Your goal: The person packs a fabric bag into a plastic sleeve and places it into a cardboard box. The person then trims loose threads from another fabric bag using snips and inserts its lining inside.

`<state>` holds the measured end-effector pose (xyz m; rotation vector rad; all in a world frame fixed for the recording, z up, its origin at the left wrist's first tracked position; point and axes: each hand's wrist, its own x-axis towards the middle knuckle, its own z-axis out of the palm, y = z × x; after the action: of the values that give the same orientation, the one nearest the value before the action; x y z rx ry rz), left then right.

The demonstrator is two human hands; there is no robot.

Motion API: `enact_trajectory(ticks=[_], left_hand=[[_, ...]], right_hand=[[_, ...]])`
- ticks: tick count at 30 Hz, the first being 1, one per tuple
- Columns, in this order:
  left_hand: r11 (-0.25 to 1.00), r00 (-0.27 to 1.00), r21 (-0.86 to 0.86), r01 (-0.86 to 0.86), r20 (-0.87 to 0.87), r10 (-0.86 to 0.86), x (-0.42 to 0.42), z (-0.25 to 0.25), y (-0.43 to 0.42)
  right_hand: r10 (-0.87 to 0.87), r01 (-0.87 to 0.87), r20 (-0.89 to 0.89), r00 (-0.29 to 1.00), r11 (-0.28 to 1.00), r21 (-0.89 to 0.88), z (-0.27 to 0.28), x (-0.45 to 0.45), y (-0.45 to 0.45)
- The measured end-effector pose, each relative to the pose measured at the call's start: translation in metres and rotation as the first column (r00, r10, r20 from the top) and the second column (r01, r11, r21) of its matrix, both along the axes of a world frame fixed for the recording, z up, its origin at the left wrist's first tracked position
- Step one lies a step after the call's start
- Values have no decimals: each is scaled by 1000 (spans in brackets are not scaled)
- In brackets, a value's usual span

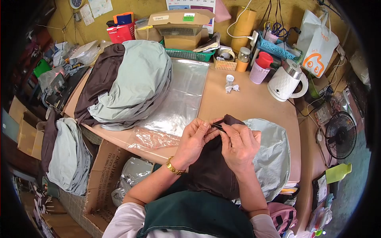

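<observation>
Both of my hands meet over the near edge of the table, pinching a dark brown cloth (212,170) at its upper end. My left hand (195,139) has thumb and fingers closed on the cloth, and a gold watch is on that wrist. Close beside it, my right hand (239,146) grips the same cloth, with a small dark strip showing between the fingertips. The brown cloth hangs down to my lap. Joined or lying against it on the right is a pale grey-green cloth (272,154).
A heap of grey-green and brown cloth (139,79) lies at the table's left, beside clear plastic sheets (184,87). A white kettle (283,81) stands back right, near a pink cup (258,73). An open cardboard box (104,178) is below left. A black fan (340,135) stands right.
</observation>
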<state>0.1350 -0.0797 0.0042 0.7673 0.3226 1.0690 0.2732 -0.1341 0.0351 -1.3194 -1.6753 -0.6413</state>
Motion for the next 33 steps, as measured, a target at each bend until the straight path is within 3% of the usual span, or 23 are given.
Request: enact_trajectory(ticks=[4, 6, 7, 8, 9, 10, 11, 13, 14, 16, 17, 18, 21, 23, 25, 27, 28, 29, 30, 32, 33], left_hand=[[1000, 1000, 27, 14, -12, -14, 0, -3, -1], [999, 999, 22, 23, -28, -22, 0, -2, -5], [1000, 1000, 13, 17, -24, -17, 0, 2, -6], [1000, 1000, 5, 13, -19, -13, 0, 5, -7], [1000, 1000, 10, 16, -16, -16, 0, 6, -5], [1000, 999, 20, 13, -34, -12, -2, 6, -4], [999, 998, 31, 13, -54, -11, -6, 5, -2], [982, 957, 35, -184, -222, 187, -30, 6, 19], [982, 979, 110, -151, -123, 164, -66, -28, 54], [974, 991, 192, -124, -29, 131, -78, -14, 72], [888, 883, 370, -275, -269, 385, -71, -13, 68], [750, 653, 563, -346, -429, 623, -55, 8, 57], [593, 672, 769, -239, -310, 672, -6, 26, 38], [596, 686, 776, -204, -321, 653, 1, 31, 39], [781, 661, 591, 200, -670, 338, -10, 29, 51], [630, 574, 774, -66, -487, 658, -29, 28, 64], [633, 538, 759, -154, -472, 698, -45, 23, 78], [627, 499, 740, -242, -459, 735, -65, 18, 91], [737, 537, 637, -224, -551, 639, -96, 16, 101], [831, 569, 522, -195, -630, 529, -104, 18, 103], [719, 575, 658, -221, -508, 642, -83, 24, 93]], right_hand=[[26, -26, -2, 1000, 1000, -7, -1, -1, 1], [159, -155, -174, 972, 987, 35, -4, 3, 6], [158, -154, -172, 972, 987, 39, -2, 6, 8], [184, -295, -530, 828, 946, -134, 0, 9, 8], [211, -507, -728, 652, 836, -212, -10, 23, 16], [125, -660, -885, 448, 714, -234, -20, 37, 23], [124, -657, -885, 449, 717, -233, -29, 43, 25], [98, -647, -919, 381, 739, -189, -33, 51, 30], [105, -622, -914, 391, 762, -178, -33, 54, 29], [122, -624, -912, 391, 764, -166, -33, 55, 28], [133, -627, -911, 390, 764, -156, -33, 54, 29], [135, -628, -912, 388, 763, -154, -32, 52, 30], [95, -636, -907, 410, 742, -211, -29, 44, 30], [106, -646, -888, 448, 725, -239, -26, 43, 31], [135, -616, -905, 403, 772, -159, -32, 50, 33], [166, -571, -918, 360, 817, -77, -31, 63, 30], [115, -538, -914, 389, 834, -124, -27, 71, 25], [65, -503, -907, 417, 847, -171, -24, 77, 22], [107, -528, -915, 389, 840, -126, -25, 78, 23], [107, -553, -922, 372, 824, -127, -27, 76, 23], [110, -584, -929, 354, 802, -128, -27, 72, 25]])
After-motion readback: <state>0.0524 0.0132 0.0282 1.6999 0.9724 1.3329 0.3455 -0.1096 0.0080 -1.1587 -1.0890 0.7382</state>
